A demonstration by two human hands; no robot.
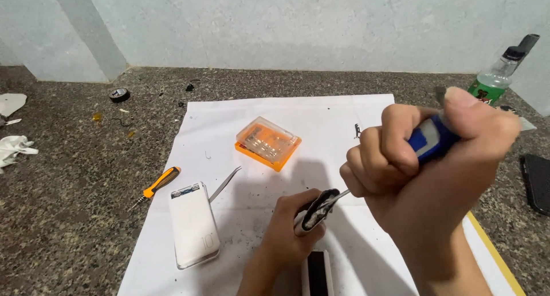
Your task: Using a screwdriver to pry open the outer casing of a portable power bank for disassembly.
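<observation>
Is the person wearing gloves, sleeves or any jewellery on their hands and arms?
No. The left hand and right hand are bare, no gloves. Both forearms show uncovered to the picture's edge, with no sleeves, watch or bracelet. No rings show on the fingers.

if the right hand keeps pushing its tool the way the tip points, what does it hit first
Probably the small grey part pinched in the left hand; the tool's metal tip already sits at it. Depth is hard to judge.

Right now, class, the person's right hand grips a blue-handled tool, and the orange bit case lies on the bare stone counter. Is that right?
Not quite. The head view shows the orange bit case lying on the white paper sheet, not on bare stone. The right hand does grip the blue-handled tool.
</observation>
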